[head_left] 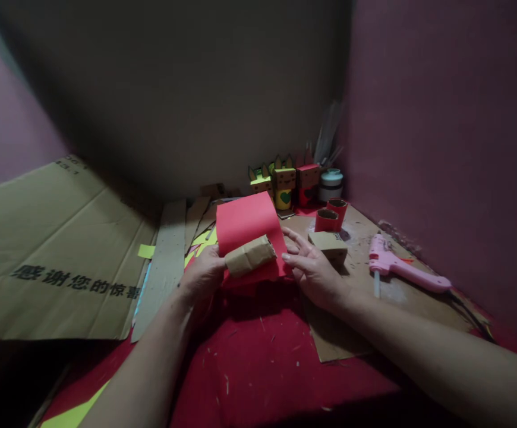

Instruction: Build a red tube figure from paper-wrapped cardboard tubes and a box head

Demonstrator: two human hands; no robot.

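A sheet of red paper [249, 220] is held up in front of me, its top edge curling back. Across its lower part lies a brown cardboard tube [250, 257], tilted up to the right. My left hand [205, 273] pinches the left end of the tube, with the paper's left edge beside its fingers. At the paper's right edge is my right hand [309, 267], its thumb and fingers closed about the edge. The tube's right end is apart from the right hand. The fingertips behind the sheet are hidden.
A pink glue gun [401, 266] lies on a cardboard sheet [343, 333] at right, near a small cardboard box [330, 246] and two red tubes [327, 220]. Behind stand eared cardboard figures [285, 181] and a blue-lidded jar [331, 184]. Large printed cardboard [62, 249] leans at left.
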